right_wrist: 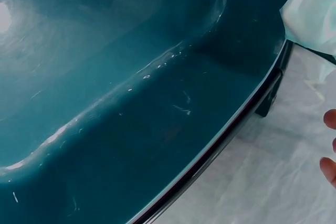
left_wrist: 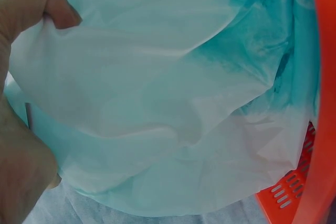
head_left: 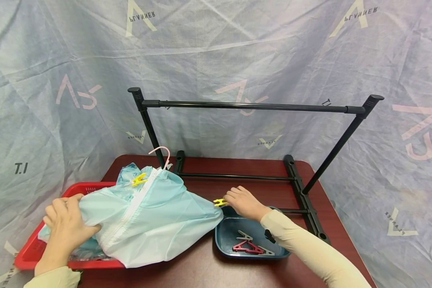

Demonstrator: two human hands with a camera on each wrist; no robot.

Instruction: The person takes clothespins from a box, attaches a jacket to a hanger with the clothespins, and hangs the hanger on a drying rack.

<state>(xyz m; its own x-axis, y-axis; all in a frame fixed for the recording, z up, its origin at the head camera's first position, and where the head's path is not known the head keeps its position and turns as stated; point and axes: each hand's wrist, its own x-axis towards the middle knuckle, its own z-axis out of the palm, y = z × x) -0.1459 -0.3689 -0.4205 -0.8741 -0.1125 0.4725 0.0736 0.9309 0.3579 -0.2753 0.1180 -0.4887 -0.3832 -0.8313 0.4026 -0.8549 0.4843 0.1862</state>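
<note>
A light blue and white garment [head_left: 158, 224] with a white zip hangs on a pink hanger [head_left: 168, 156], its hook sticking up from the collar. My left hand [head_left: 66, 222] grips the garment's left side, thumb on one face and fingers on the other; the left wrist view shows the fabric [left_wrist: 142, 87] bunched between them. A yellow clothespin [head_left: 139, 179] is on the garment near the collar. At the garment's right end, my right hand [head_left: 245, 203] pinches another yellow clothespin [head_left: 219, 203]. Only a few right fingertips [right_wrist: 329, 169] show in the right wrist view.
Under the garment stands a red basket [head_left: 93, 264] with more blue fabric inside. A dark blue tray [head_left: 228, 228], below my right hand, holds several grey and red clothespins [head_left: 250, 247]. A black rack [head_left: 252, 106] stands behind on the dark red table [head_left: 216, 164].
</note>
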